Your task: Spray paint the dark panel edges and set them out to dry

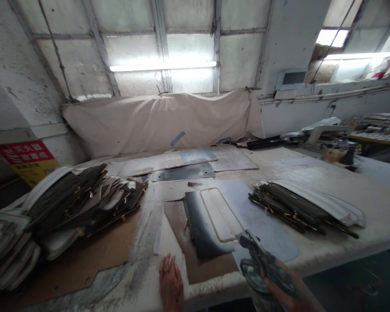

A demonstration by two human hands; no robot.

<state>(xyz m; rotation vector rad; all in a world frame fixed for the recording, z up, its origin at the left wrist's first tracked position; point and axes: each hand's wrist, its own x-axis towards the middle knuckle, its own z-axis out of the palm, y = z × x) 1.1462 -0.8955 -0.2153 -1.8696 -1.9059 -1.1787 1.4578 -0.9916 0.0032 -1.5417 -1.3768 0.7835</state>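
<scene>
My right hand (279,277) is wrapped round a spray gun (256,255) with a cup below it. The gun's nozzle points at a dark panel (208,221) with a pale, cream-coloured middle and a rounded rectangular outline. This panel lies on brown and white sheets on the worktable. My left hand (171,279) rests near the table's front edge, left of the panel, with its fingers stretched out and nothing in them. A ring shows on one finger.
Stacked dark pieces with gold zipper pulls (97,199) lie at the left on brown board (113,247). Another such stack (305,208) is at the right. Flat sheets (185,162) cover the back of the table (312,173), before a hanging beige cloth (156,123).
</scene>
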